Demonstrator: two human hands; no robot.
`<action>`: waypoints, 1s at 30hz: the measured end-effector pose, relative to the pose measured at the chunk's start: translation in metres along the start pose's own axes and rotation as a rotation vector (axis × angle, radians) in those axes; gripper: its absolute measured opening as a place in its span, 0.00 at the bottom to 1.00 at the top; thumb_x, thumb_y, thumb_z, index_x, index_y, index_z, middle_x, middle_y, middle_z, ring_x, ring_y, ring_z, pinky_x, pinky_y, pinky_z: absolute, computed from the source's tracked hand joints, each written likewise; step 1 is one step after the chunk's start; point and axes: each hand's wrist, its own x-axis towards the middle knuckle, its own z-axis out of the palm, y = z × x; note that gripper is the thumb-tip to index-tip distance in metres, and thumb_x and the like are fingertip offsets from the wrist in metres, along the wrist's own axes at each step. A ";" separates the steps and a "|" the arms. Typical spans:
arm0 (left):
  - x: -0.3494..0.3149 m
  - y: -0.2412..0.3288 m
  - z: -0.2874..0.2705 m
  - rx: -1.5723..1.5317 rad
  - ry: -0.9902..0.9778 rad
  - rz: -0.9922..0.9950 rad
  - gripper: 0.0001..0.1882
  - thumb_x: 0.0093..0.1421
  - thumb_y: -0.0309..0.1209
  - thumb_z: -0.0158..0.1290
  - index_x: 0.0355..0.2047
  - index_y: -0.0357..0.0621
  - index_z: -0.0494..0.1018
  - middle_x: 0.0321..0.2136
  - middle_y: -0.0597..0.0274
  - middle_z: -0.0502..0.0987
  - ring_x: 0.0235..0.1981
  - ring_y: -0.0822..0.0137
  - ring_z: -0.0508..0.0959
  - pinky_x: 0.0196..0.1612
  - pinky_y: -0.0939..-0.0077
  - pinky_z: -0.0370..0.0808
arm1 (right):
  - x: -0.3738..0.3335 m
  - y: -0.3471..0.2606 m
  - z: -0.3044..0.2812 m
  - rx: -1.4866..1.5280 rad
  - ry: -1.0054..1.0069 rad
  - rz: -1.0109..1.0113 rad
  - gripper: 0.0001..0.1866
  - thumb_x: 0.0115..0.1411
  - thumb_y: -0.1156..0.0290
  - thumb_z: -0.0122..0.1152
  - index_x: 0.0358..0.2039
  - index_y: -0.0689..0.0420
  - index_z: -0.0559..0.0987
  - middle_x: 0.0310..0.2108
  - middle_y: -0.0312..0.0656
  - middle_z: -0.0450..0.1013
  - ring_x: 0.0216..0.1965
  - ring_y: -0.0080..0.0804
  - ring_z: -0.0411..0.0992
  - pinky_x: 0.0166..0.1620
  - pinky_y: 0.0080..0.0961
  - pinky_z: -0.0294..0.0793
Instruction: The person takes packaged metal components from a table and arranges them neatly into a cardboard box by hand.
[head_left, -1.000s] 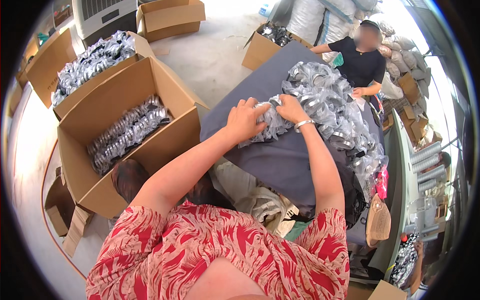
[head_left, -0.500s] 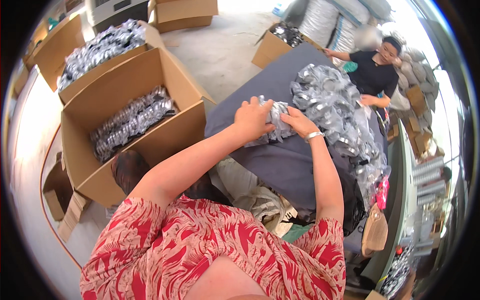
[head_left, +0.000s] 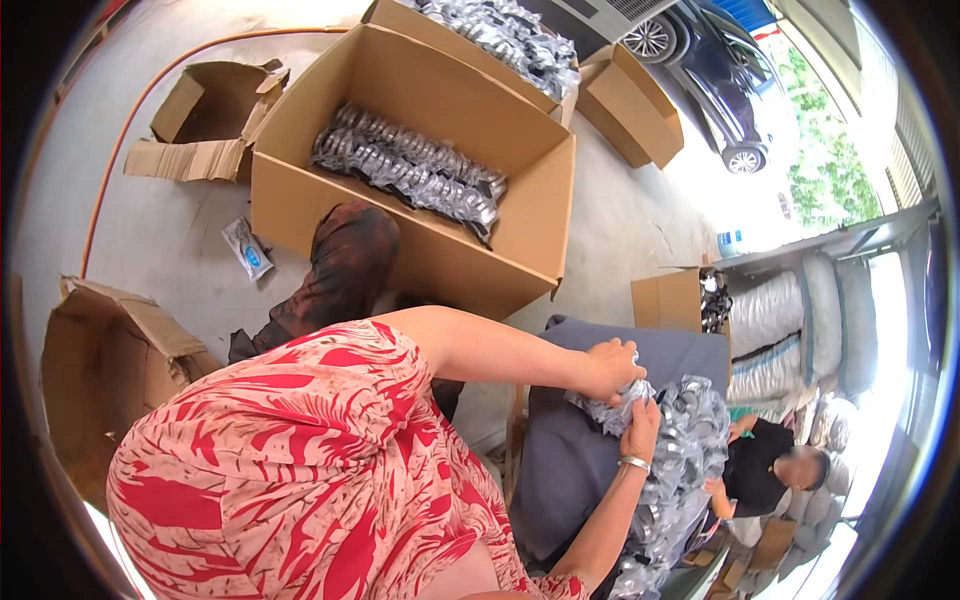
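My left hand (head_left: 612, 370) and my right hand (head_left: 640, 432) are close together over a dark grey cloth-covered table (head_left: 570, 455). Between them is a bunch of shiny metal parts in clear plastic bags (head_left: 605, 412), gripped from both sides with curled fingers. Their exact kind is hard to make out. Right beside my right hand lies a large heap of similar bagged metal parts (head_left: 680, 450). To the left, an open cardboard carton (head_left: 420, 90) contains rows of the same bagged parts (head_left: 405, 165).
Behind the carton stands another box filled with bagged parts (head_left: 500, 40). A co-worker in black (head_left: 760, 465) reaches toward the heap from the far side. Worn cartons (head_left: 110, 370) and a small packet (head_left: 247, 250) lie on the floor. White sacks (head_left: 770, 320) and a dark car (head_left: 715, 80) are farther off.
My view has swung left and tilted, so the carton now sits nearer the middle and the car shows. Both hands still grip the bagged parts over the table.
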 end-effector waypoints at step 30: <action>-0.282 -0.335 -0.267 0.358 -0.026 -0.815 0.34 0.40 0.38 0.63 0.50 0.54 0.66 0.38 0.48 0.67 0.38 0.48 0.72 0.43 0.62 0.72 | 0.240 0.143 0.528 0.463 -0.919 0.310 0.15 0.55 0.66 0.61 0.38 0.62 0.72 0.34 0.33 0.71 0.34 0.18 0.66 0.39 0.18 0.68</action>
